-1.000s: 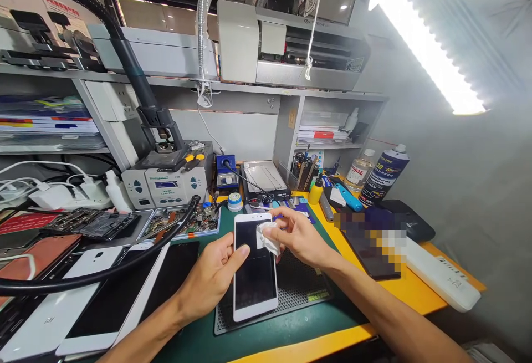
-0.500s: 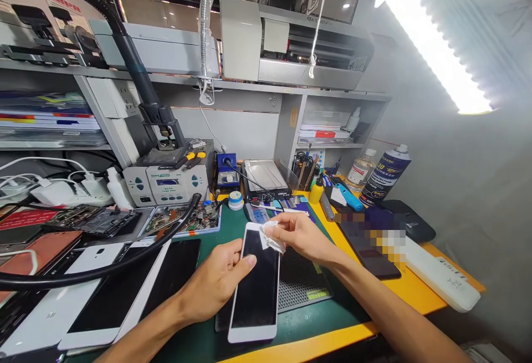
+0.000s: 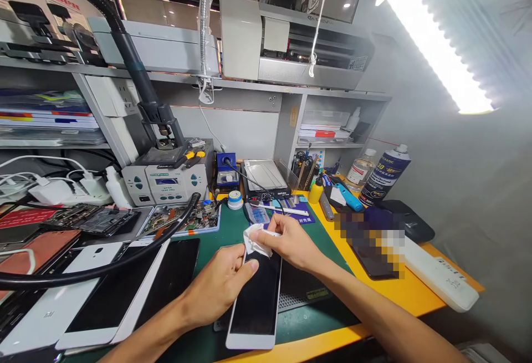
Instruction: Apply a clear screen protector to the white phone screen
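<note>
Leftward over the last 0.5 s, the right hand (image 3: 293,244) and its 1 white tissue (image 3: 258,245) have slid across the top of the 1 white-framed phone (image 3: 255,307); at far left, 1 black hose (image 3: 62,285) crosses above 1 white phone back (image 3: 58,307) and 1 black-screened handset (image 3: 103,299), with 1 dark panel (image 3: 171,271) alongside; behind these lie 1 tray of circuit parts (image 3: 195,220) and 1 grey soldering station (image 3: 166,185); the left hand (image 3: 220,277) has its grip closed on the phone's left edge, thumb over the glass, fingers behind; in the middle, the phone is held tilted above the green mat (image 3: 307,327), and I cannot tell whether it touches; the right hand's grip is pressed together, pinching the tissue against the upper screen; farther right, the yellow table (image 3: 415,299) carries 1 yellow bottle (image 3: 316,192), 1 clear bottle (image 3: 359,172), 1 spray can (image 3: 384,177), 1 dark slab (image 3: 369,260), partly pixelated, and 1 long white device (image 3: 436,274).
</note>
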Available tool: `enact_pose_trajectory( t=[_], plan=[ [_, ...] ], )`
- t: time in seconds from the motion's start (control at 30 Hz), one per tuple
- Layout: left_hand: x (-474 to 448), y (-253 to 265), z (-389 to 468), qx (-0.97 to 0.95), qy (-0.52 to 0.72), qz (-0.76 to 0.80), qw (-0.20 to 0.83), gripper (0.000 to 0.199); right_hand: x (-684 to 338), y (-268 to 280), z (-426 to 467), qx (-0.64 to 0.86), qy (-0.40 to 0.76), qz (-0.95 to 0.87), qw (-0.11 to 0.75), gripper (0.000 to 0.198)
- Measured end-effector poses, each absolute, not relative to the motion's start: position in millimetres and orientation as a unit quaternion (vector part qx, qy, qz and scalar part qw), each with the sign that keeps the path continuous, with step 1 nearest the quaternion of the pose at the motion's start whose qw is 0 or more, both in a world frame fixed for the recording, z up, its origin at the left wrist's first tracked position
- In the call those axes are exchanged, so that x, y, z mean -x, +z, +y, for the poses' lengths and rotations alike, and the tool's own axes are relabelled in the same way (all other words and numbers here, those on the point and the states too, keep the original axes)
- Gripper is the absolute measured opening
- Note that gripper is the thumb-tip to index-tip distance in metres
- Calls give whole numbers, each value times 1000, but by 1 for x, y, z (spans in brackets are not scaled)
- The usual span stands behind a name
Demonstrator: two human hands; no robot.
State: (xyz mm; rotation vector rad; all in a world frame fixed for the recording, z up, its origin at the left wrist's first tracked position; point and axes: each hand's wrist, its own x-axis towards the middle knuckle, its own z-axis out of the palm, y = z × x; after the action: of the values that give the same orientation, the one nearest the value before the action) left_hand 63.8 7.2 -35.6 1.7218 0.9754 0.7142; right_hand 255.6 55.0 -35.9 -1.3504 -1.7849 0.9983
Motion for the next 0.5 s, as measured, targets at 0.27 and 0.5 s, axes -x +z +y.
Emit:
enact_pose_trajectory(
  t=[0.27, 0.5],
  plan=[
    [-66, -34, 6, -695, 317, 401, 505, 40, -254, -32, 54, 530, 393, -675, 331, 54],
    [-70, -31, 5, -672, 345, 358, 548, 53, -253, -35, 56, 486, 423, -668, 372, 47]
  ],
)
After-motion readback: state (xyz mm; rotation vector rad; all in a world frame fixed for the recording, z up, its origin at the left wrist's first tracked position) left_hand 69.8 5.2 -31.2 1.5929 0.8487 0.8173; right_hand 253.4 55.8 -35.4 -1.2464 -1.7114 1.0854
